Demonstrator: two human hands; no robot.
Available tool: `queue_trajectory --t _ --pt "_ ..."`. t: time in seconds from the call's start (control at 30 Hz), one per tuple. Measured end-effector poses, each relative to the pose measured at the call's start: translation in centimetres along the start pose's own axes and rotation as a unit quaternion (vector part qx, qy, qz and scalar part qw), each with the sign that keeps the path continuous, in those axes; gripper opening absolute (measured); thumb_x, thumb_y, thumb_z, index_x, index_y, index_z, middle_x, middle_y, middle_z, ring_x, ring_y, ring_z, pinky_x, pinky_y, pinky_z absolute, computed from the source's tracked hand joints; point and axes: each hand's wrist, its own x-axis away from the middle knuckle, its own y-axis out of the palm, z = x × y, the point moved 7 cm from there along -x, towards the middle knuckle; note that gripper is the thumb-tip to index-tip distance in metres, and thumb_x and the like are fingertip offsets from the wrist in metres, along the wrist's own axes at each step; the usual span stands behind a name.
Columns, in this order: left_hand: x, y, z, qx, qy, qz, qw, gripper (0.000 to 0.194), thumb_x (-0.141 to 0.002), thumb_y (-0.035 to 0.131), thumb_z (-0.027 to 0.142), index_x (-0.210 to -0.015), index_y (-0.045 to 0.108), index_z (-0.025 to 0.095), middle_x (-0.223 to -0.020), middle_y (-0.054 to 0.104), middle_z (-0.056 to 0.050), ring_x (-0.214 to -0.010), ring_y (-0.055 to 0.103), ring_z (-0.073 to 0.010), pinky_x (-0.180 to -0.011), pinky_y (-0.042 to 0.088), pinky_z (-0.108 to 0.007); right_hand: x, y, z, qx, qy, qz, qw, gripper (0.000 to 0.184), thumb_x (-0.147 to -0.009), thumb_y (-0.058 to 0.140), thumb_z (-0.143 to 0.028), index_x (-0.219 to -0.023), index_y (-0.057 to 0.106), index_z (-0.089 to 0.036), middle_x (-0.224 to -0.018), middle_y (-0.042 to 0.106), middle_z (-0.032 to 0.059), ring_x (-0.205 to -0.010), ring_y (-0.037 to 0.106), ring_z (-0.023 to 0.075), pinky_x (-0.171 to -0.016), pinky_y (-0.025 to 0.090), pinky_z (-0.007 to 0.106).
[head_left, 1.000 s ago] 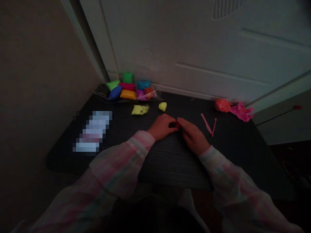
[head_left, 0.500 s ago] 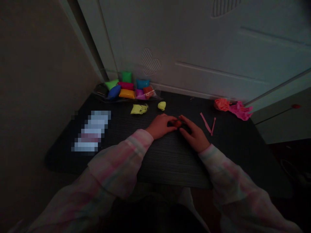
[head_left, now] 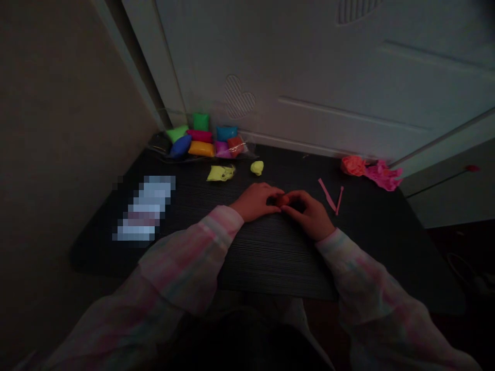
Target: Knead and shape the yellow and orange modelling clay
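A small reddish-orange lump of modelling clay sits between my two hands over the dark table. My left hand has its thumb and fingers closed on the lump's left side. From the right, my right hand pinches the same lump with thumb and curled fingers. Part of the lump is hidden by the fingertips. Just beyond my left hand lies a yellow lump of clay, with a torn yellow packet beside it. To the right of my right hand lie two pink modelling tools.
A clear bag of colourful clay packets lies at the back left of the dark table. A blurred bright rectangle is at the left. Crumpled orange and pink pieces lie back right, against a white panel.
My right hand's fingers have curled in and come down onto the reddish lump, closing the gap between the hands. The lump has shifted slightly towards me.
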Motion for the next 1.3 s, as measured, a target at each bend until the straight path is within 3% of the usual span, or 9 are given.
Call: queue_trajectory --t 0.1,0.23,0.4,0.73,1.03,1.3 --pt "-0.1 0.1 0.1 -0.013 0.015 0.007 1.000 0.027 -0.065 0.049 0.031 -0.090 0.052 0.019 -0.088 0.054 -0.002 -0.084 0.045 -0.0138 -0.075 0.034 -0.029 0.1 -0.2 -0.5 0.016 -0.030 0.010 0.999 0.026 -0.067 0.050 -0.027 -0.091 0.047 -0.018 -0.081 0.055 0.0033 -0.074 0.053 0.0141 -0.068 0.044 0.031" --pt "-0.2 -0.2 0.7 -0.020 0.038 0.017 0.999 0.018 -0.064 0.051 0.028 -0.078 0.054 0.017 -0.083 0.054 -0.002 -0.086 0.042 -0.0142 -0.077 0.033 -0.028 0.7 -0.8 -2.0 0.095 -0.111 0.037 0.989 0.030 -0.071 0.044 -0.021 -0.101 0.046 -0.018 -0.100 0.050 0.0073 -0.093 0.046 0.0166 -0.081 0.039 0.033" --pt "-0.2 -0.1 0.6 -0.041 0.024 0.009 0.999 0.015 -0.065 0.049 0.028 -0.073 0.053 0.017 -0.074 0.052 -0.001 -0.077 0.043 -0.0138 -0.071 0.035 -0.028 1.3 0.2 -2.8 0.155 -0.180 -0.008 0.971 0.040 -0.074 0.036 -0.015 -0.114 0.035 -0.017 -0.118 0.039 0.0067 -0.110 0.033 0.0170 -0.091 0.031 0.036" --pt "-0.3 0.0 0.3 -0.027 0.010 0.016 0.999 0.021 -0.067 0.046 0.033 -0.079 0.054 0.017 -0.077 0.053 -0.001 -0.079 0.044 -0.0137 -0.072 0.035 -0.028 1.2 1.2 -2.5 0.181 -0.198 -0.037 0.963 0.048 -0.074 0.034 -0.014 -0.120 0.023 -0.019 -0.122 0.034 0.0064 -0.112 0.030 0.0174 -0.090 0.031 0.040" --pt "-0.3 0.1 0.2 -0.045 0.009 0.029 0.999 0.022 -0.066 0.047 0.035 -0.077 0.054 0.017 -0.075 0.053 -0.002 -0.078 0.045 -0.0137 -0.071 0.035 -0.028 1.4 1.4 -2.4 0.182 -0.203 -0.034 0.961 0.049 -0.073 0.035 -0.012 -0.120 0.024 -0.016 -0.122 0.034 0.0080 -0.112 0.029 0.0165 -0.091 0.030 0.037" --pt "-0.3 0.0 0.3 -0.022 0.020 -0.016 0.999 0.022 -0.068 0.044 0.035 -0.078 0.054 0.018 -0.082 0.054 -0.002 -0.081 0.046 -0.0140 -0.074 0.034 -0.029 1.3 1.2 -2.5 0.151 -0.189 -0.046 0.969 0.053 -0.071 0.036 -0.010 -0.121 0.022 -0.018 -0.123 0.032 0.0062 -0.113 0.028 0.0171 -0.092 0.029 0.039"
